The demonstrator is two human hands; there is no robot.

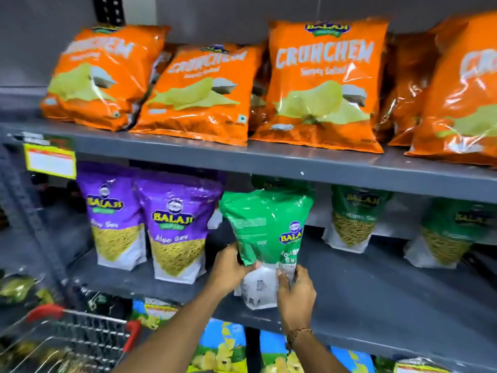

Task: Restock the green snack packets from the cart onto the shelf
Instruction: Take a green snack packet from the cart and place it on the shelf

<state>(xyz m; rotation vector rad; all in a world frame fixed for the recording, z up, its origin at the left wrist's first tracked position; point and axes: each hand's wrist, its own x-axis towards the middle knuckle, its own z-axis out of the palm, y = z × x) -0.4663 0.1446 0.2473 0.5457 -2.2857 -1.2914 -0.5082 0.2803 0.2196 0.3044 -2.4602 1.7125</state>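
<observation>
A green snack packet [265, 227] stands upright on the middle shelf [376, 300], just right of the purple packets. My left hand [231, 267] grips its lower left side. My right hand [294, 294] holds its white bottom part from the right. The packet looks like more than one pressed together; I cannot tell how many. Two more green packets [352, 216] [446, 232] stand further right and deeper on the same shelf. The wire cart [78, 337] with red corners is at the lower left, with green packets [16, 289] showing near it.
Two purple Aloo Sev packets [174, 227] stand to the left of my hands. Orange Crunchem bags [320, 84] fill the shelf above. Blue and yellow packets [223, 345] sit on the shelf below. A yellow price tag [49, 160] hangs at the left.
</observation>
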